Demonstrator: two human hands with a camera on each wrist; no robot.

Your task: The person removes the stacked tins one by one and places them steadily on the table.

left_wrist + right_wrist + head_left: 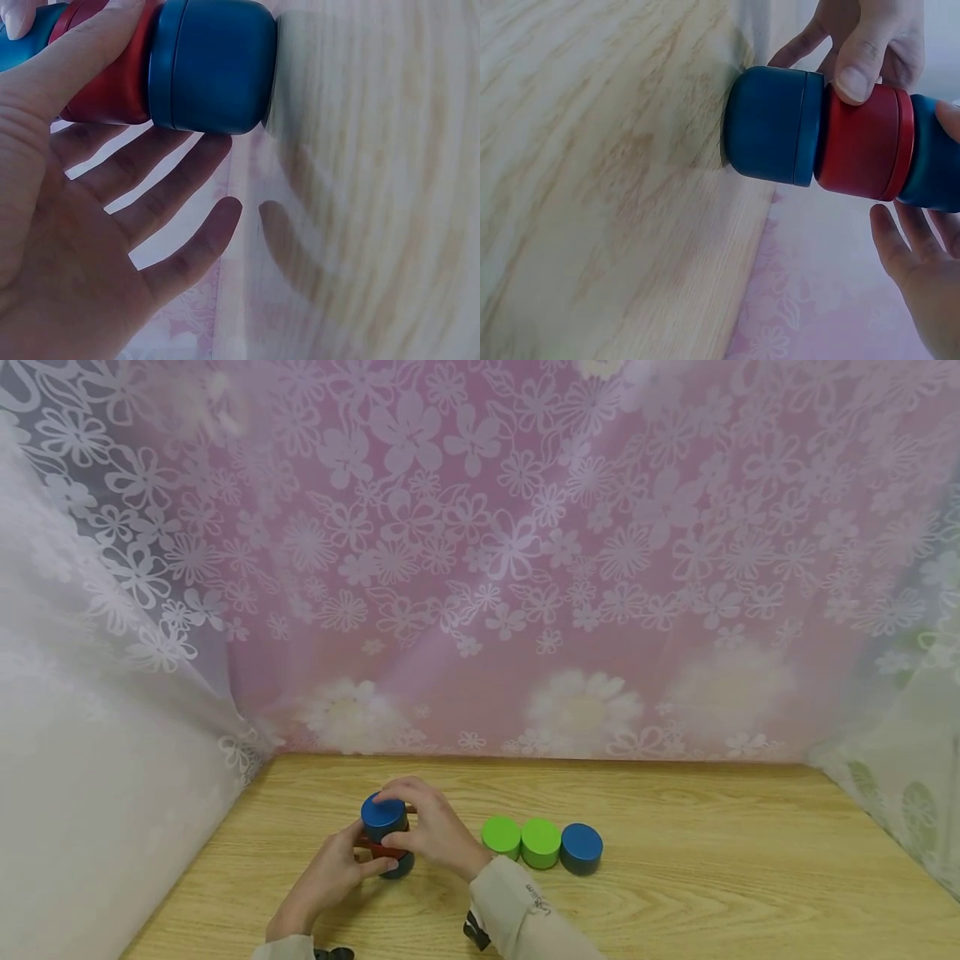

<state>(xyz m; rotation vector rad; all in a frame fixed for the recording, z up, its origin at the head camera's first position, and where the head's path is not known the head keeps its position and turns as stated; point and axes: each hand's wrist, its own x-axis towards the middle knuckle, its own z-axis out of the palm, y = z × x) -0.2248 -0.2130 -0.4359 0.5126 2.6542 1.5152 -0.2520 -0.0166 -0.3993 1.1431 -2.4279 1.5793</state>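
Note:
Three small round lidded tins stand in a stack on the left part of the table. At the bottom is a blue tin, touching the wood. Above it sits a red tin, with another blue tin on top. My left hand holds the red tin, thumb on the near side and fingers behind the stack. From the right, my right hand grips the top blue tin between thumb and fingers. The top tin looks slightly out of line with the red one.
Right of the stack, two green tins and a blue tin stand in a row, close together. A flowered curtain hangs behind the wooden table and along both sides.

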